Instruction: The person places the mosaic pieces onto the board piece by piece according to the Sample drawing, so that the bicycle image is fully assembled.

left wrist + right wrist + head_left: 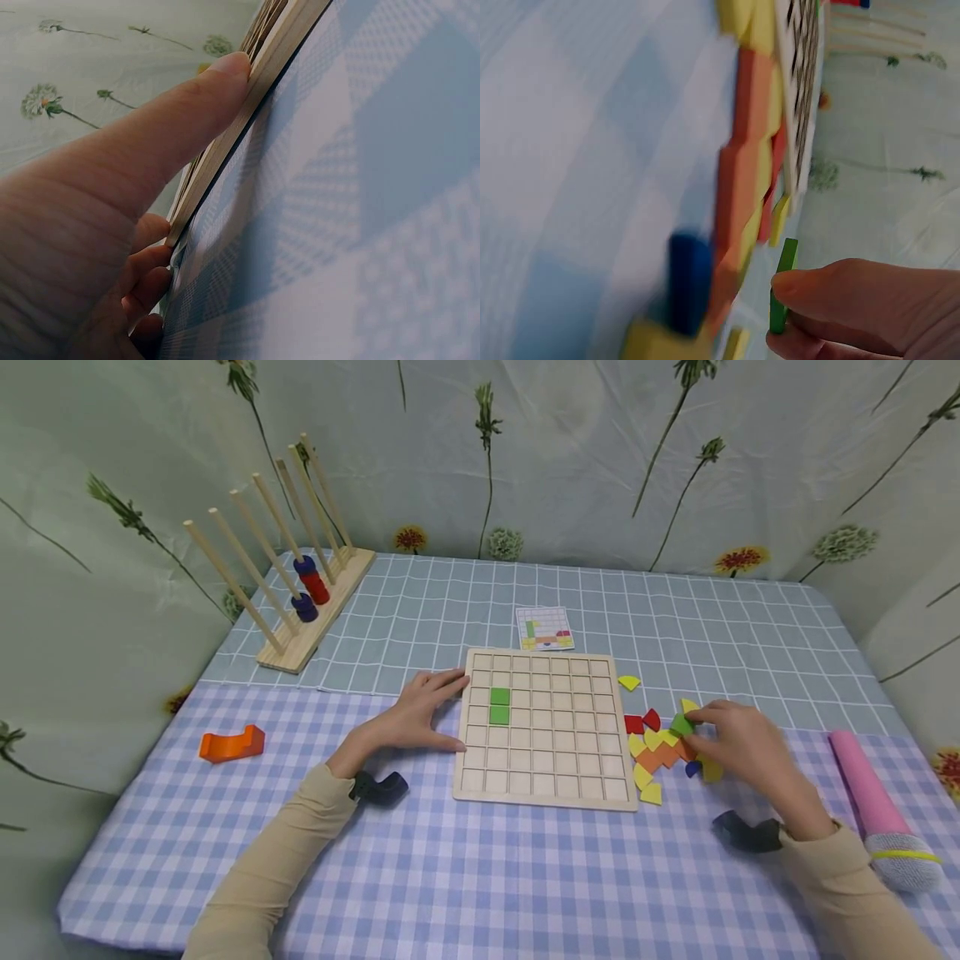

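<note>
A wooden grid board [551, 752] lies in the middle of the table with two green square tiles [499, 697] set one above the other in its left part. My left hand [420, 714] rests at the board's left edge, thumb and fingertips touching the rim; the left wrist view shows the thumb [187, 112] against the wooden side. My right hand [738, 743] pinches a green tile [783, 285] between thumb and fingers, just over a loose group of yellow, orange, red and blue tiles [660, 756] right of the board.
A small pattern card [544, 628] lies behind the board. At the back left stands a wooden peg rack [322, 627] with blue and red rings. An orange curved block [232, 744] is at left, a pink toy microphone [873, 793] at far right.
</note>
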`<state>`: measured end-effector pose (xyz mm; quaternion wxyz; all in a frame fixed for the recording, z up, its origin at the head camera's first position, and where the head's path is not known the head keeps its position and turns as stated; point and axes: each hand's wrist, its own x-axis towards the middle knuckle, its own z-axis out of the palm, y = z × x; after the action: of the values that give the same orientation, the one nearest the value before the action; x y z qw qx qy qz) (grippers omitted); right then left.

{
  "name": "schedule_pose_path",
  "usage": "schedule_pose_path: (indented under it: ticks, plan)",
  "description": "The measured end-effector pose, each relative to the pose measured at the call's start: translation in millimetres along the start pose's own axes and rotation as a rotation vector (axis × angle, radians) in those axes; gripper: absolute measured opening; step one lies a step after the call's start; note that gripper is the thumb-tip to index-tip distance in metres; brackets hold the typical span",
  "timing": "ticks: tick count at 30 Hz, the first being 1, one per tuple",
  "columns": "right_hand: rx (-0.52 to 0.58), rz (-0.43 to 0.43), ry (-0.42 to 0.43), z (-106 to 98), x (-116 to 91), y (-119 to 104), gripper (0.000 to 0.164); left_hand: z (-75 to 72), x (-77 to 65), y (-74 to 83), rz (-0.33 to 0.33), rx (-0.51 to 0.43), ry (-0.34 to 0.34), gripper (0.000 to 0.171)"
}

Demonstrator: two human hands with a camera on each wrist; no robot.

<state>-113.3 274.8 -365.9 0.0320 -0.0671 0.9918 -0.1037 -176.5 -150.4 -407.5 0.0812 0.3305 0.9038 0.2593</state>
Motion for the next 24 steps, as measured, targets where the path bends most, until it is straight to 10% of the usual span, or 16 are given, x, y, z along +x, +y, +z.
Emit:
schedule_pose_path:
  ticks: [24]
  plan:
    - [0.033, -0.309, 0.103, 10.0, 10.8, -83.9, 0.027, 0.7, 0.3, -1.1, -0.006, -0.003, 0.001, 0.1]
